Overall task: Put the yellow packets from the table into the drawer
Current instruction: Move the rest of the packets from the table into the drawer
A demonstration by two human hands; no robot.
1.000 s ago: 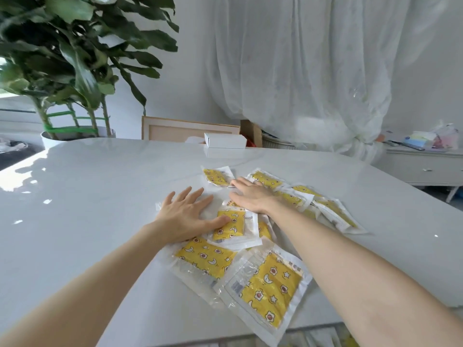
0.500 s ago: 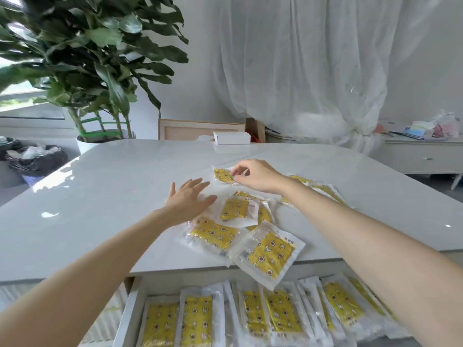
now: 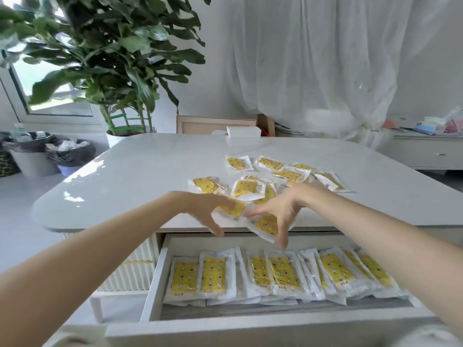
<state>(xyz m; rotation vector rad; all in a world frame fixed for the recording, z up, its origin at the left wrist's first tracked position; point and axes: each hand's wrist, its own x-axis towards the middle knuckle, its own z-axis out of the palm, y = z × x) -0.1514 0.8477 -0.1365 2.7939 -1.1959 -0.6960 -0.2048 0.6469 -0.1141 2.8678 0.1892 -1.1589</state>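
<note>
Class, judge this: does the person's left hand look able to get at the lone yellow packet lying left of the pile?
Probably yes. The left hand hovers just short of that packet, with bare table around and nothing covering it.

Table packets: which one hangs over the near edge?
The yellow packet under the right hand, at the table's front edge: its near corner juts out above the open drawer. The others lie fully on the tabletop.

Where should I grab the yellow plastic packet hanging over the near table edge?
Pinch the clear sealed border of the overhanging yellow packet, coming from below and in front. That corner juts past the white table rim, so a thumb can likely slip under it. The right hand is nearest.
</note>
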